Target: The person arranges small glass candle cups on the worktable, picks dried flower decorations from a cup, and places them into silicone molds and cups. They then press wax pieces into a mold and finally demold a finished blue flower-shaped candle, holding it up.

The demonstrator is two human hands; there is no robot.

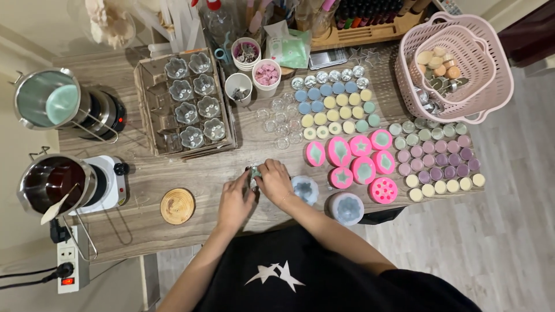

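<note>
Both hands, left hand [236, 199] and right hand [274, 180], hold together a small glass cup [252, 175] over the wooden surface [173, 173], near a pale blue mould [304, 189].

A wooden table [150, 173] with pale grey grain is carrying everything. Two metal pitchers are sitting on small hot plates at the left edge, one [43, 98] holding pale green wax, the other [52, 182] dark red. A round wooden coaster [177, 205] is lying near the front edge. A cardboard tray [185, 104] of flower-shaped clear moulds is resting beside three small cups [252, 72]. Rows of small round candles in blue, yellow and purple [439, 159] are covering the right half, with pink silicone moulds [358, 159] lying between them. A pink plastic basket [457, 63] is standing at the far right corner.
</note>
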